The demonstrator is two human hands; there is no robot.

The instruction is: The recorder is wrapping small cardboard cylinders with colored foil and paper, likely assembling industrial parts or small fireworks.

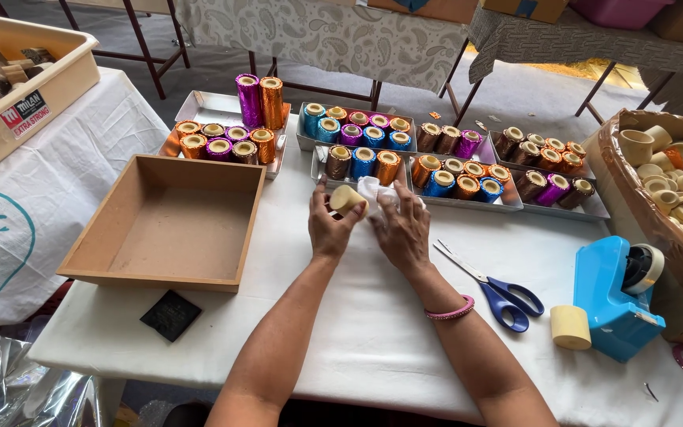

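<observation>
My left hand [330, 228] grips a small plain cream cylinder [345, 198] just above the white table. My right hand [403, 229] is right beside it, fingers closed on a crumpled white cloth [376, 190] that touches the cylinder. Both hands sit in front of metal trays [322, 170] filled with upright cylinders wrapped in shiny foil: blue, orange, purple, brown. A pink bangle [450, 311] circles my right wrist.
An empty shallow wooden box [88, 241] lies at the left, a black square pad [171, 315] below it. Blue-handled scissors [493, 289], a loose cream cylinder [570, 327] and a blue tape dispenser [614, 296] lie at the right. A basket [634, 205] of bare cylinders stands far right.
</observation>
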